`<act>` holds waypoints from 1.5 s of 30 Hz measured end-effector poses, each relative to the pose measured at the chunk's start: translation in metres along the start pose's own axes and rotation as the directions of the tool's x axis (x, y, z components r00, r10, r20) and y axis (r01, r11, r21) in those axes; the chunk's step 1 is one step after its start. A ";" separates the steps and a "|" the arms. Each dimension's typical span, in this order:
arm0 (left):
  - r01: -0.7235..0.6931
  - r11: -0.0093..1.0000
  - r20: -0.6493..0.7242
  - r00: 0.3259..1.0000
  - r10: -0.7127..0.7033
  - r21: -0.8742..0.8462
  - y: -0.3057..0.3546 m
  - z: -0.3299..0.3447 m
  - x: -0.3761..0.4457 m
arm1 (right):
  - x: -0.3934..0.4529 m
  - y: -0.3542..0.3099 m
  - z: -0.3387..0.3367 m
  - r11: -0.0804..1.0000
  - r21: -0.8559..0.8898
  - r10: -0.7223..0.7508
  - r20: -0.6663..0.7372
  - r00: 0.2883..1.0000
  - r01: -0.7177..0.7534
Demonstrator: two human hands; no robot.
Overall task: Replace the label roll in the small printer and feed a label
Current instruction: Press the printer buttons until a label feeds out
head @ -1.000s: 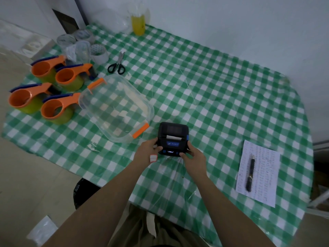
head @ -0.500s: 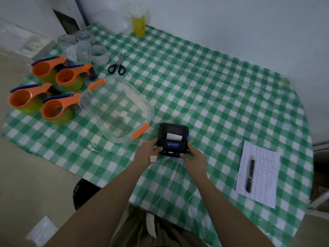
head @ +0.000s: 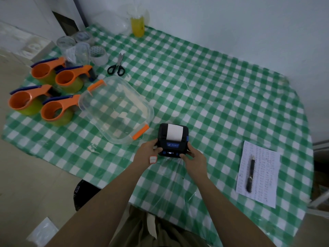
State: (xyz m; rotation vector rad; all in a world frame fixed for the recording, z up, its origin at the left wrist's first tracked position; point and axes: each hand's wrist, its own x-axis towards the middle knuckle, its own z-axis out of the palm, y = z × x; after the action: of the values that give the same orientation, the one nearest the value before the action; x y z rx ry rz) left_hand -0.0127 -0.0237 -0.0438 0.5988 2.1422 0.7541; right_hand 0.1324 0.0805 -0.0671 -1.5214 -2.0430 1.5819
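A small black printer (head: 172, 146) with blue trim sits near the front edge of the green checked table (head: 213, 97). A white label strip (head: 174, 132) sticks out of its slot and lies back over the lid. My left hand (head: 148, 152) grips the printer's left side; a small red-bordered label is stuck on the back of that hand. My right hand (head: 192, 156) holds the printer's right front corner, thumb by the front buttons.
A clear plastic box with orange clips (head: 115, 109) lies left of the printer. Several orange tape dispensers (head: 53, 107), tape rolls (head: 98, 54) and scissors (head: 117, 65) are at the far left. A written sheet with a pen (head: 250, 176) lies at right. A yellow bottle (head: 137, 25) stands at the back.
The white label has fed out much further from the printer's slot, from a short tab to a long strip. Both hands stay on the printer.
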 end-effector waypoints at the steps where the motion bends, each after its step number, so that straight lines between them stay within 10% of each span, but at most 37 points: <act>1: -0.001 1.000 0.002 1.000 0.001 -0.003 0.000 0.000 0.000 | 0.000 0.000 0.000 1.000 0.000 0.000 0.001 1.000 0.000; 45: 0.005 1.000 -0.002 1.000 -0.005 0.002 -0.002 0.000 0.000 | 0.001 0.002 0.001 1.000 -0.008 -0.005 -0.002 1.000 0.005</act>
State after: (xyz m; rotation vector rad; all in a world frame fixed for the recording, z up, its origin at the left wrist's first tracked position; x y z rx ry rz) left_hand -0.0130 -0.0250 -0.0457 0.5933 2.1460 0.7501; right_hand 0.1325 0.0804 -0.0692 -1.5184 -2.0526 1.5712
